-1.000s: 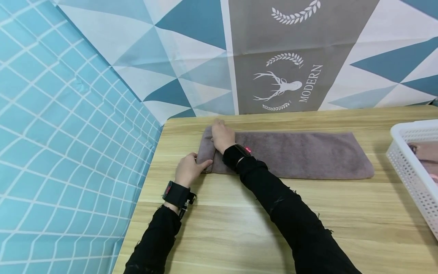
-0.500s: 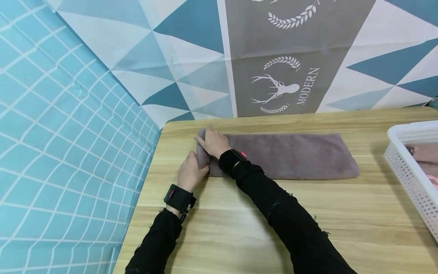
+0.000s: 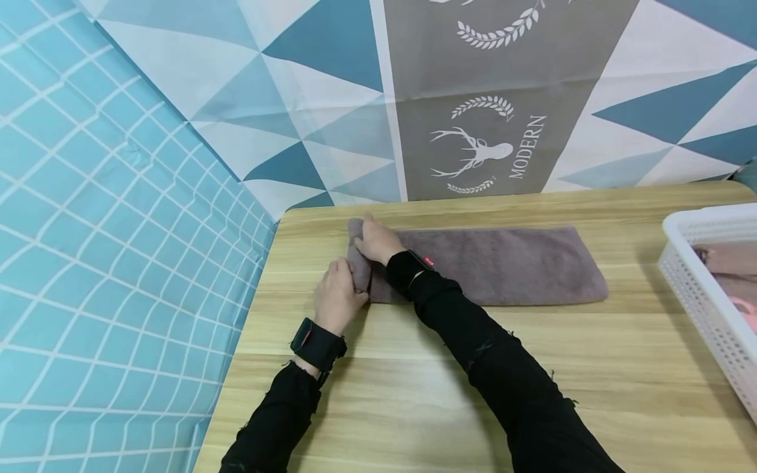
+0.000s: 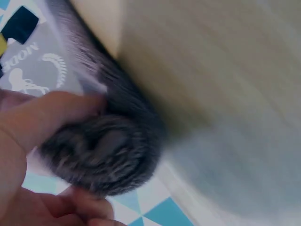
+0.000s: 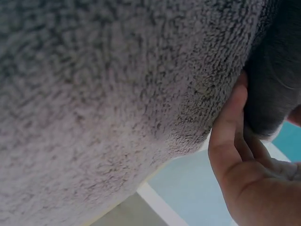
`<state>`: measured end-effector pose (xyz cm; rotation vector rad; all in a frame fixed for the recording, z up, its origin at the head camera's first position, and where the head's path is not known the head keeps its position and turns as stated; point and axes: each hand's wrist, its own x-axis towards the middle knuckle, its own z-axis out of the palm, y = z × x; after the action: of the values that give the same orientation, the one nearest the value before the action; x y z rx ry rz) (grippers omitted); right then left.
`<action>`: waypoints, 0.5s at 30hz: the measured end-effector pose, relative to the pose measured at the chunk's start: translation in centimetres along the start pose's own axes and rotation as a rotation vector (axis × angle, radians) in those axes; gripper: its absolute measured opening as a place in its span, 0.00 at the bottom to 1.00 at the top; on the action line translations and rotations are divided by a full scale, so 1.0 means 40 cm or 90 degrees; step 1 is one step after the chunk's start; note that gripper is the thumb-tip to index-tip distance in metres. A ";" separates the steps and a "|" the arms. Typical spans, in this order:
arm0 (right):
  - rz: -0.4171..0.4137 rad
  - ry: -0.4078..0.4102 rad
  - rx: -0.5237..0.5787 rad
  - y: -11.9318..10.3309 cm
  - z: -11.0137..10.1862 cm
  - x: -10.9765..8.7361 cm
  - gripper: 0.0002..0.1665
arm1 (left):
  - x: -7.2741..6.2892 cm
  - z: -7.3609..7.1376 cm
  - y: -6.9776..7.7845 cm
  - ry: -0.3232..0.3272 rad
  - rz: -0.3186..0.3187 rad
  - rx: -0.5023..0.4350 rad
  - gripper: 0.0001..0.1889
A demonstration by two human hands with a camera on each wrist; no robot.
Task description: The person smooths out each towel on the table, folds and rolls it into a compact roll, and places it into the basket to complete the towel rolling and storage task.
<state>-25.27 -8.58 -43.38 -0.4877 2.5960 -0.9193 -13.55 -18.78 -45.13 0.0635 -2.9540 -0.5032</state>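
Observation:
A mauve-grey plush towel (image 3: 503, 266) lies lengthwise on the table, folded into a long strip with a small red tag (image 3: 428, 261). Its left end is wound into a roll (image 3: 361, 274), and the left wrist view shows the roll's spiral end (image 4: 101, 155). My left hand (image 3: 338, 299) grips the near end of that roll, thumb on one side and fingers on the other. At the far end, my right hand (image 3: 378, 242) holds the roll. The right wrist view shows its fingers (image 5: 228, 136) tucked against the rolled fabric.
On the right stands a white perforated basket (image 3: 700, 276) with brownish and pink cloth items inside. A patterned backdrop (image 3: 331, 118) rises behind the wooden table (image 3: 426, 381), and a blue gridded sheet (image 3: 118, 263) hangs along the left side.
The towel's left end is rolled further, and its right end now lies further left. My left thumb, stretched out before, has closed in on the roll. My right hand has shifted its hold.

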 end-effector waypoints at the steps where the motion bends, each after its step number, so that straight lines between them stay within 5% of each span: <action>1: 0.002 -0.009 0.008 0.003 -0.005 -0.002 0.41 | -0.001 -0.004 0.006 -0.005 0.001 -0.011 0.26; 4: 0.011 -0.016 -0.012 0.012 -0.020 -0.006 0.37 | 0.000 -0.013 0.021 -0.021 0.004 -0.058 0.22; 10: 0.020 0.071 -0.124 0.036 -0.040 -0.018 0.30 | 0.006 -0.015 0.032 -0.037 0.035 -0.138 0.05; 15: -0.020 0.135 -0.150 0.048 -0.025 -0.026 0.26 | 0.006 -0.007 0.028 -0.039 -0.002 -0.172 0.06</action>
<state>-25.16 -6.18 -43.67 -0.5171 2.9173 -0.7113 -13.79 -17.84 -44.47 0.0232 -2.9145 -0.9132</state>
